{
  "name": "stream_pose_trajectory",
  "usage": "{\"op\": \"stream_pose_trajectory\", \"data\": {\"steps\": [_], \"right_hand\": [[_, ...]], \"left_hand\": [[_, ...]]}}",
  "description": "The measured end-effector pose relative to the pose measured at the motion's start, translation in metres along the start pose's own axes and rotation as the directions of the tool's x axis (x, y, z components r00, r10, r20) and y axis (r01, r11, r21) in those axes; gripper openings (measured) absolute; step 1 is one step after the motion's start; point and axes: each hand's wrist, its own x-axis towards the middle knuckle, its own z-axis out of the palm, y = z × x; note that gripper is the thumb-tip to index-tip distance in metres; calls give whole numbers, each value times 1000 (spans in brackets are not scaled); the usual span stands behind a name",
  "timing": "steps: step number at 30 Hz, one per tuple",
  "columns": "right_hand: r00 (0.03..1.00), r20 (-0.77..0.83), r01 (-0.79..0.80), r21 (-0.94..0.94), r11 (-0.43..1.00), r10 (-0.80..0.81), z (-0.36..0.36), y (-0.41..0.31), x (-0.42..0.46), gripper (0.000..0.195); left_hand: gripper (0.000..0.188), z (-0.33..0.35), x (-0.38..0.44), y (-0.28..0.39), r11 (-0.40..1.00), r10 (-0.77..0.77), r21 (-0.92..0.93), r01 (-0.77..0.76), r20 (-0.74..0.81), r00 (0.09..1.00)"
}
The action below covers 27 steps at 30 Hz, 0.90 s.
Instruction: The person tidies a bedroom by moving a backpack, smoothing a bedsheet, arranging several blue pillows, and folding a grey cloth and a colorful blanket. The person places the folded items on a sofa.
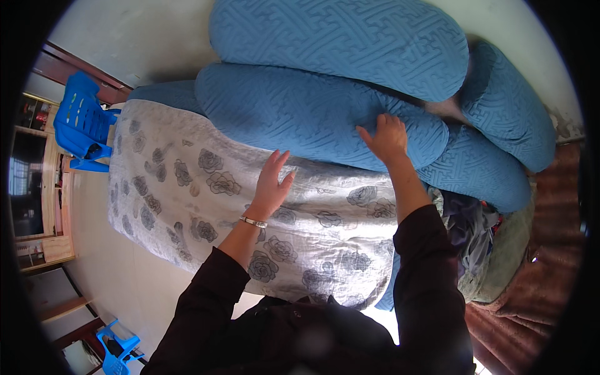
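Note:
A sofa in textured blue fabric lies before me, with a long blue cushion (281,108) resting along the back of its seat. A white cloth printed with grey roses (206,187) is spread over the seat, wrinkled near the cushion. Above this cloth, close to the cushion's lower edge, my left hand (272,185) holds nothing and its fingers are apart; a bracelet circles the wrist. My right hand (389,138) is at the front of the cushion towards its right end, fingers bent and thumb apart. The fabric is dented and shadowed there. Nothing shows in its grasp.
Behind the cushion rises the blue sofa back (342,42), with a blue armrest (490,164) at right. Dark crumpled clothes (468,225) lie beside it, near a brown curtain (558,225). At left stand a blue plastic chair (82,122) and a wooden cabinet (58,243).

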Motion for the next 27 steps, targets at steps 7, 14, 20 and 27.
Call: {"op": "stream_pose_trajectory", "data": {"steps": [7, 14, 20, 27], "right_hand": [[992, -121, 51, 59, 997, -43, 1, -21, -95, 58], [987, 144, 27, 293, 956, -72, 6, -50, -250, 46], [879, -291, -293, 293, 910, 377, -1, 17, -289, 8], [567, 381, -592, 805, 40, 731, 83, 189, -230, 82]], "left_hand": [[48, -10, 14, 23, 866, 312, 497, -62, -439, 842], [44, -22, 5, 16, 767, 215, 636, -86, -129, 968], [52, -7, -89, -31, 652, 11, 758, 18, -33, 999], [53, 0, -83, -33, 645, 137, 760, -80, -12, 991]]}}
